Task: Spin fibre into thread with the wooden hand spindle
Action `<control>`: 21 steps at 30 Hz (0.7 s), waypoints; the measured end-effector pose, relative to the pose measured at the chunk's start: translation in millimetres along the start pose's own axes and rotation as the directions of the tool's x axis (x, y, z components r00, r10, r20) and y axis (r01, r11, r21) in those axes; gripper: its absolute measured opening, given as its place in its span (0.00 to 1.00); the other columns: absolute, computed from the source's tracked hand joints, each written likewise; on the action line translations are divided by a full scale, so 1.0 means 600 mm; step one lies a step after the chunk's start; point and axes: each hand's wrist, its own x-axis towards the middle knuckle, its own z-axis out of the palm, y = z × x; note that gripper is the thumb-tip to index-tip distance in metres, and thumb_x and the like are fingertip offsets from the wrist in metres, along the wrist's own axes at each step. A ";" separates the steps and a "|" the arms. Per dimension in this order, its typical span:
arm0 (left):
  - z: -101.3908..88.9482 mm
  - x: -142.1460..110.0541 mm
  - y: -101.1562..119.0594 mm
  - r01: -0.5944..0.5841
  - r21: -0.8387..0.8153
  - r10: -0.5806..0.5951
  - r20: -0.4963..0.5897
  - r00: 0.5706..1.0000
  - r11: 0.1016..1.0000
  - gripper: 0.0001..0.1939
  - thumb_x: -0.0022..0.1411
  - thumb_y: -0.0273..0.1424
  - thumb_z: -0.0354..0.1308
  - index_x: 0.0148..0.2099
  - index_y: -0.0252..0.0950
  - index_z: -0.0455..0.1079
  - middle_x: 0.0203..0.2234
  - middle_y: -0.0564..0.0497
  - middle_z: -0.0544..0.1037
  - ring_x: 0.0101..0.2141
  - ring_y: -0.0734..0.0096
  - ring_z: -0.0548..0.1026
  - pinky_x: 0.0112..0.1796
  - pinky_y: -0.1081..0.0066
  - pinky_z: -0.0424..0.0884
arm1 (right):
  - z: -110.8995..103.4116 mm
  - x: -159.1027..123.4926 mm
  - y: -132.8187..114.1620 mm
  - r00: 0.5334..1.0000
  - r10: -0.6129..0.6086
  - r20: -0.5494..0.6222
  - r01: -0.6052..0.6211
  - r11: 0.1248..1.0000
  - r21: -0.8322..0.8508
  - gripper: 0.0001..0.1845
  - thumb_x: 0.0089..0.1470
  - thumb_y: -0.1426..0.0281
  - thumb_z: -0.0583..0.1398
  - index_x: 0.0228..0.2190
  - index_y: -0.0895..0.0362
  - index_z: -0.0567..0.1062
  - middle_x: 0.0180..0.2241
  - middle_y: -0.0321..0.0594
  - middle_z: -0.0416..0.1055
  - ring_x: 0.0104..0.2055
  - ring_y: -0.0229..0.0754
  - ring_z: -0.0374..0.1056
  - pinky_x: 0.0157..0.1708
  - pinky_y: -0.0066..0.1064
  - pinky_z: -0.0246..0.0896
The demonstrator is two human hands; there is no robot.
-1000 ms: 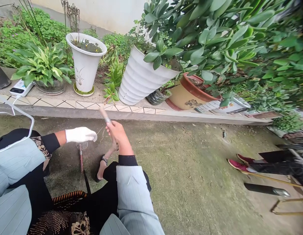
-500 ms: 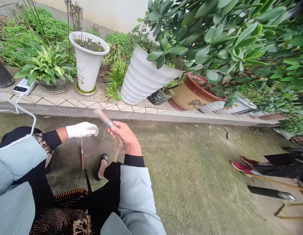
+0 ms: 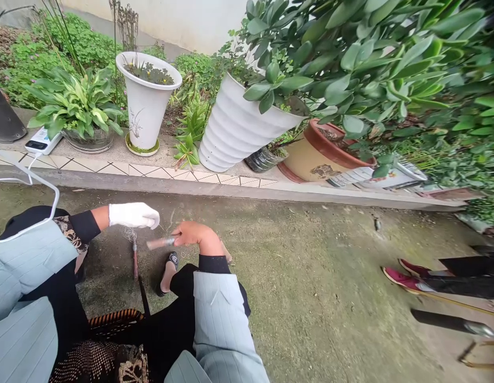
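My left hand (image 3: 134, 215), in a white knitted glove, is closed in a pinch. A fine strand of wire (image 3: 162, 227) shows at its fingertips and leads toward my right hand. My bare right hand (image 3: 192, 234) grips a wooden stick (image 3: 154, 244) whose blurred end points left. Silvery wire appears wound round the stick beside my fingers. Part of the stick is hidden by my hand, and its other end (image 3: 227, 252) shows behind my wrist. Below my left hand are a loose wire coil (image 3: 129, 234) and a reddish rod (image 3: 136, 260).
Potted plants line a low tiled ledge (image 3: 199, 177) ahead, among them a tall white pot (image 3: 145, 114) and a ribbed white pot (image 3: 239, 127). A white device with a cable (image 3: 43, 142) sits on the ledge. Another person's red shoes (image 3: 402, 277) are at right.
My right hand has turned over and moved lower with the wooden stick, whose left end has swung from pointing up to pointing slightly down. My left hand stays nearly in place.
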 end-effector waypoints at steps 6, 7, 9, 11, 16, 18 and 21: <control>-0.005 0.011 -0.016 0.009 -0.198 -0.045 -0.178 0.983 0.980 0.14 0.60 0.38 0.52 0.37 0.31 0.69 0.27 0.52 0.70 0.25 0.76 0.64 0.28 0.77 0.62 | -0.004 -0.043 0.012 0.866 -0.411 -0.283 0.491 0.602 0.629 0.24 0.44 0.61 0.67 0.43 0.59 0.76 0.29 0.35 0.72 0.27 0.33 0.63 0.27 0.25 0.58; -0.001 0.012 -0.018 -0.004 -0.214 -0.037 -0.186 0.982 0.977 0.15 0.60 0.39 0.52 0.38 0.31 0.69 0.28 0.52 0.71 0.25 0.76 0.64 0.28 0.76 0.62 | -0.005 -0.046 0.014 0.847 -0.328 -0.418 0.532 0.506 0.679 0.23 0.44 0.60 0.67 0.41 0.59 0.76 0.29 0.36 0.72 0.27 0.32 0.63 0.26 0.24 0.58; 0.005 0.015 -0.021 -0.011 -0.200 -0.028 -0.191 0.981 0.980 0.16 0.62 0.40 0.51 0.39 0.31 0.70 0.27 0.52 0.70 0.25 0.76 0.63 0.27 0.77 0.61 | -0.007 -0.044 0.017 0.797 -0.113 -0.594 0.590 0.364 0.721 0.20 0.45 0.59 0.66 0.36 0.60 0.75 0.29 0.36 0.71 0.25 0.32 0.62 0.25 0.24 0.57; 0.009 0.015 -0.023 0.002 -0.139 -0.027 -0.182 0.983 0.990 0.16 0.63 0.40 0.50 0.39 0.32 0.70 0.27 0.53 0.70 0.25 0.76 0.63 0.28 0.77 0.61 | -0.007 -0.033 0.021 0.769 0.056 -0.637 0.585 0.338 0.737 0.17 0.46 0.58 0.64 0.30 0.60 0.73 0.27 0.37 0.69 0.24 0.32 0.61 0.23 0.24 0.57; 0.011 0.008 -0.016 -0.038 -0.145 0.043 0.030 0.999 0.989 0.15 0.63 0.39 0.51 0.38 0.32 0.71 0.28 0.53 0.71 0.25 0.77 0.62 0.28 0.78 0.59 | -0.012 -0.002 0.035 0.652 0.355 -0.670 0.233 0.747 0.623 0.12 0.53 0.63 0.58 0.32 0.59 0.74 0.27 0.39 0.71 0.25 0.36 0.62 0.26 0.27 0.56; 0.010 0.004 -0.010 -0.042 -0.218 0.067 0.109 0.992 0.975 0.17 0.63 0.41 0.52 0.38 0.32 0.72 0.27 0.52 0.71 0.24 0.78 0.61 0.26 0.77 0.58 | -0.015 0.001 0.036 0.602 0.370 -0.707 -0.014 0.891 0.454 0.11 0.55 0.64 0.57 0.34 0.58 0.75 0.30 0.43 0.73 0.30 0.39 0.65 0.29 0.29 0.55; 0.002 -0.001 0.000 -0.076 -0.244 0.100 0.088 0.991 0.967 0.17 0.63 0.42 0.53 0.38 0.31 0.72 0.28 0.51 0.72 0.24 0.78 0.61 0.26 0.77 0.58 | -0.012 -0.001 0.030 0.689 0.307 -0.656 -0.218 0.952 0.216 0.12 0.56 0.65 0.57 0.36 0.58 0.76 0.35 0.47 0.75 0.35 0.43 0.67 0.30 0.30 0.53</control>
